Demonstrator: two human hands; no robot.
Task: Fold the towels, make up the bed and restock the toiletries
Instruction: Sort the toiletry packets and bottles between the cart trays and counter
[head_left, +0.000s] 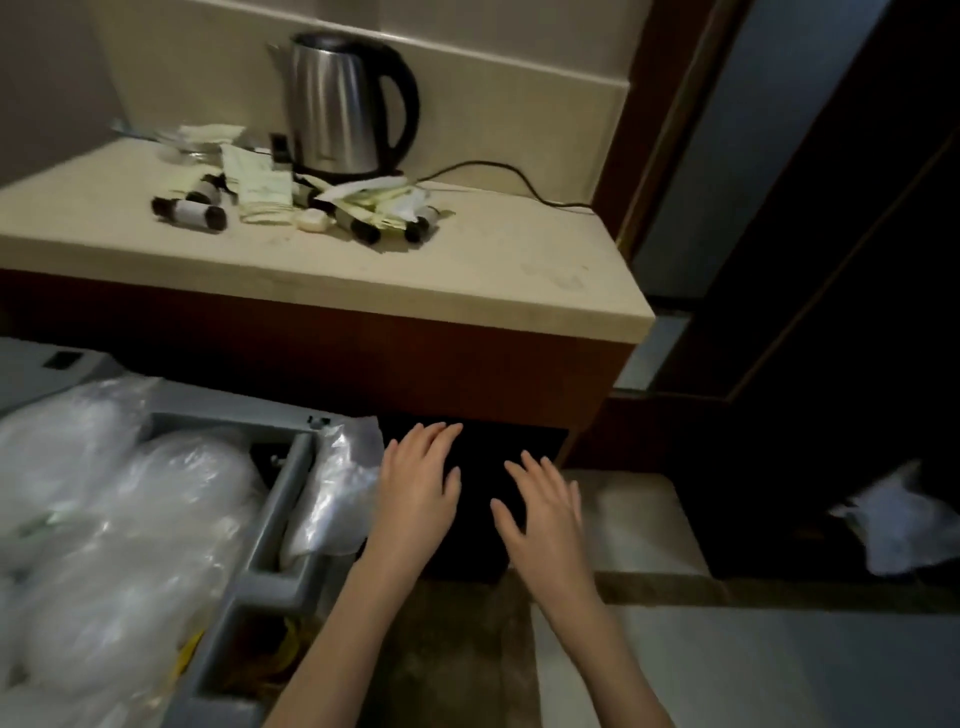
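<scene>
- The cream worktop (467, 270) carries a steel kettle (337, 104) at the back.
- A grey cart (280, 509) at lower left holds plastic-wrapped bundles (119, 519).
- Left hand (421, 483) and right hand (545, 504) hover below the worktop, each grip apart, fingers spread, holding nothing.
- The toiletries (291, 202), small dark bottles and sachets, lie scattered just in front of the kettle.

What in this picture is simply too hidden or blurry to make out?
Head view only:
- Labels on the small dark bottles on the counter: too small and blurred.
- Contents of the plastic bags in the grey cart: hidden by crinkled film.
- Dark space beneath the counter, beyond the left hand and right hand: lost in shadow.
- White object at right: blurred.
</scene>
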